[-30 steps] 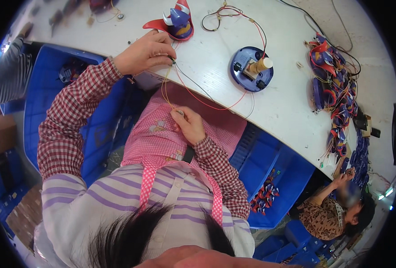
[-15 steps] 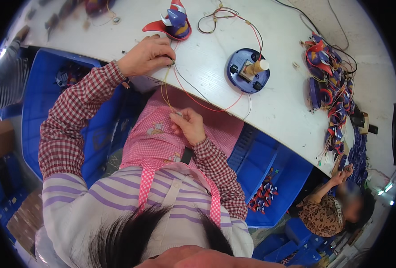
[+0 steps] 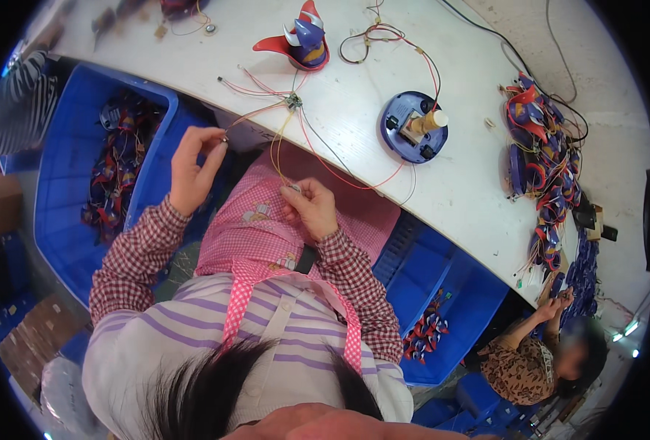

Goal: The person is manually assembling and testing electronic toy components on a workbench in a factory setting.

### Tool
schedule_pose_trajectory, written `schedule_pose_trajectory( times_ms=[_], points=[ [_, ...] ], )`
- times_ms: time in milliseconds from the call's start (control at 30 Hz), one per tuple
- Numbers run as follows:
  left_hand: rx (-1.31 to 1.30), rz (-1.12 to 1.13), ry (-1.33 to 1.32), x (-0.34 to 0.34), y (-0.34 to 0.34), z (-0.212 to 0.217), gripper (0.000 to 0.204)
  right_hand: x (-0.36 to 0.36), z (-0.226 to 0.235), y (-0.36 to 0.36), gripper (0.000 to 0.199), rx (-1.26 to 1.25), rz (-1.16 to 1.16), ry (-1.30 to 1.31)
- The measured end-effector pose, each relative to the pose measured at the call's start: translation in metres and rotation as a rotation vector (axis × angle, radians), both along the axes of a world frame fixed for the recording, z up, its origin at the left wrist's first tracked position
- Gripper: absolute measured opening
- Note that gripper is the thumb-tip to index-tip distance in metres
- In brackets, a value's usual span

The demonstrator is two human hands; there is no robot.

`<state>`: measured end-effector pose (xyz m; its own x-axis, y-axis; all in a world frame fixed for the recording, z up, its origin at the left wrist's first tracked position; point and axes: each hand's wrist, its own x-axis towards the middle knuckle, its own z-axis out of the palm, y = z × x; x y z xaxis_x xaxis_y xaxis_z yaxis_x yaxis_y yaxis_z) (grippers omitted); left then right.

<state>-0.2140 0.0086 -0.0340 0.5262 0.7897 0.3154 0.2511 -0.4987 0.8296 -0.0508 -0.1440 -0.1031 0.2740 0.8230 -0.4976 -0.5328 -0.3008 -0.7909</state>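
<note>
My left hand (image 3: 196, 165) is beyond the table's front edge, its thumb and forefinger pinched on a small dark wire end (image 3: 225, 139). Brownish wires run from there to a small green circuit board (image 3: 293, 100) lying on the table. Over my lap, my right hand (image 3: 313, 208) is closed on a small round metallic disc (image 3: 293, 188), from which yellow wires rise to the board. Behind the board stands a purple toy figure part (image 3: 309, 45) with red wings and pale horns. A round purple base (image 3: 402, 143) with a tan cylinder on top lies to the right, wires attached.
Along the table's right side is a pile of purple and red toy parts (image 3: 534, 121) with wires. Blue bins (image 3: 165, 110) with similar parts stand under the table at left and right. A co-worker (image 3: 523, 363) sits at the far right; a striped sleeve (image 3: 24, 110) shows far left.
My left hand has moved from the circuit board down and left, past the table edge, drawing wires out. The board now lies uncovered. My right hand keeps its hold on the disc.
</note>
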Motion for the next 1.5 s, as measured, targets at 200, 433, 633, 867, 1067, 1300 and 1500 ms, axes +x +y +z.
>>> schedule_pose_trajectory(
  times_ms=[200,433,633,867,1067,1300,1500],
  points=[
    [0.010,-0.066,0.039,0.043,0.004,0.014,0.025,0.006,-0.010,-0.007,0.015,0.053,0.004,-0.103],
    [0.075,0.027,0.024,0.124,0.073,0.005,0.040,0.012,0.011,-0.006,0.036,0.032,0.056,-1.060],
    [0.028,-0.037,-0.104,0.119,0.033,0.008,0.048,0.117,0.128,-0.023,0.045,0.109,-0.364,-1.168],
    [0.457,-0.603,0.108,0.213,0.006,0.007,0.105,0.175,0.120,0.025,0.035,0.031,-0.093,-1.309],
    [0.377,-0.619,0.146,0.245,0.010,-0.014,0.112,0.172,0.108,0.029,0.023,-0.018,-0.055,-1.334],
    [0.352,-0.640,0.140,0.247,0.005,-0.024,0.110,0.156,0.096,0.017,0.020,0.103,-0.173,-1.516],
    [0.355,-0.590,0.124,0.247,0.004,-0.020,0.106,0.155,0.093,0.017,0.022,0.243,-0.356,-1.671]
  ],
)
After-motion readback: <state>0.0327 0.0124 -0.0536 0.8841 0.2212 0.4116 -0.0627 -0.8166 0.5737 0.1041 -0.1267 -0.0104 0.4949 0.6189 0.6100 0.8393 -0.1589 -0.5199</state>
